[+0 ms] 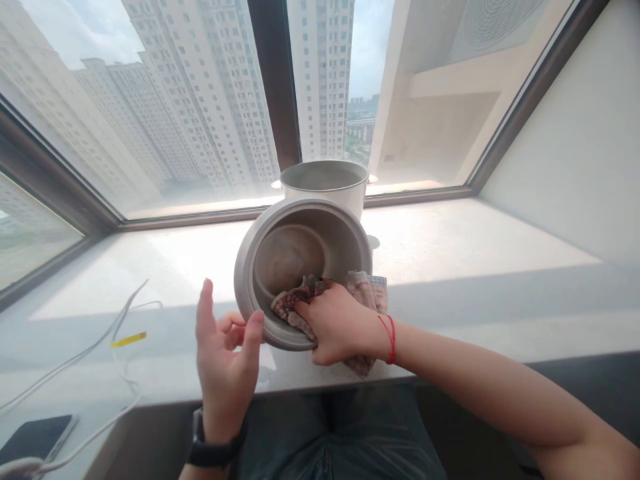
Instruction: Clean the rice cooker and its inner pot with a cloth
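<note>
A person seated at a pale window ledge point(450, 253) wipes the inside of a metal pot point(300, 267) that is tipped on its side, mouth toward the camera, on the near part of the ledge. The right hand point(340, 327) is clenched around a checked cloth point(363, 290) and presses it against the lower inner wall of the pot, just inside the rim, with part of the cloth spilling out over the edge and under the wrist. A red cord point(390, 337) circles that wrist, and the forearm reaches in from the lower right. The left hand point(225, 347) is held upright with its palm toward the pot, fingers loosely spread; the thumb tip touches the rim on the near left side, steadying it, and nothing is gripped. A dark watch point(213, 450) sits on that wrist.

Judging by how things lie, the wiping is under way rather than finished: the cloth covers only the lower rim, while the pot's bottom and upper wall lie bare, and whether they are already clean cannot be told. A second, white pot point(325, 183) stands upright behind the first, near the window, untouched. White cables point(100, 340) and a phone point(35, 437) lie well off to the left.
</note>
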A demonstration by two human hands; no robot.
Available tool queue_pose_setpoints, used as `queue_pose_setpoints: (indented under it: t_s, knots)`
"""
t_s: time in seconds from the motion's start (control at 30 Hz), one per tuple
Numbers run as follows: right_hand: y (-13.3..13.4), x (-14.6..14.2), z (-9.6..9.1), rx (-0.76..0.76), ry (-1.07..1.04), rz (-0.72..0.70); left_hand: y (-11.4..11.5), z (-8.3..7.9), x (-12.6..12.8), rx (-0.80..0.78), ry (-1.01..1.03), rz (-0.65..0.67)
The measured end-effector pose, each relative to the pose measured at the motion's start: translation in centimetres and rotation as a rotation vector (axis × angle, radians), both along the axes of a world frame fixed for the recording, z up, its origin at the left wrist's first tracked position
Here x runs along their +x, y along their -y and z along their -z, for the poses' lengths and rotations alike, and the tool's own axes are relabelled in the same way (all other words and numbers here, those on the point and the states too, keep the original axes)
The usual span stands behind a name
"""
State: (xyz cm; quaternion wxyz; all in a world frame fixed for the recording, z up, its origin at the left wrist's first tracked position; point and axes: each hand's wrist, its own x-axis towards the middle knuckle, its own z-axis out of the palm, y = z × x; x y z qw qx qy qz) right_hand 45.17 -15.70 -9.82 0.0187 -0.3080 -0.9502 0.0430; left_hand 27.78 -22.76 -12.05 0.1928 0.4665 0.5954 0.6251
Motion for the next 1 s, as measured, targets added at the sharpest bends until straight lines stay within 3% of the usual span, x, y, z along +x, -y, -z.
queue_pose_setpoints:
  t_s: [0.1, 0.17, 0.27, 0.47, 0.53, 0.6, 0.67, 0.77, 0.83, 0.9, 1.0]
  knots:
    - [0.6, 0.1, 0.2, -0.014, -0.058, 0.052, 2.1, 3.5, 2.6, -0.052, 0.066, 0.087]
    - [0.7, 0.4, 0.3, -0.037, -0.067, 0.088, 2.0, 4.1, 3.1, -0.048, 0.084, 0.13]
    - [0.4, 1.4, 0.7, -0.042, -0.038, 0.135, 0.2, 2.7, 2.2, 0.006, 0.066, 0.161]
    - [-0.4, 4.1, 1.3, 0.049, 0.103, 0.152, -4.8, -2.7, -0.2, 0.119, -0.022, 0.218]
    - [-0.2, 4.2, 1.2, 0.04, 0.132, 0.161, -5.8, -3.3, 0.2, 0.138, -0.024, 0.217]
    - [0.2, 3.8, 1.1, 0.034, 0.142, 0.189, -5.8, -2.5, 1.4, 0.151, 0.002, 0.175]
    - [0.6, 3.1, 0.9, 0.039, 0.143, 0.218, -4.7, -0.5, 3.0, 0.142, 0.079, 0.139]
    - [1.2, 1.9, 0.6, 0.033, 0.144, 0.263, -2.0, 3.1, 5.3, -0.015, 0.27, 0.228]
    - [1.4, 1.2, 0.3, 0.007, 0.153, 0.282, -0.6, 4.8, 6.1, -0.134, 0.366, 0.287]
    - [1.4, 0.9, 0.2, -0.03, 0.155, 0.295, -0.3, 5.1, 6.0, -0.182, 0.385, 0.298]
    - [1.0, 1.2, 0.0, -0.054, 0.152, 0.292, -1.6, 3.2, 4.1, -0.139, 0.302, 0.29]
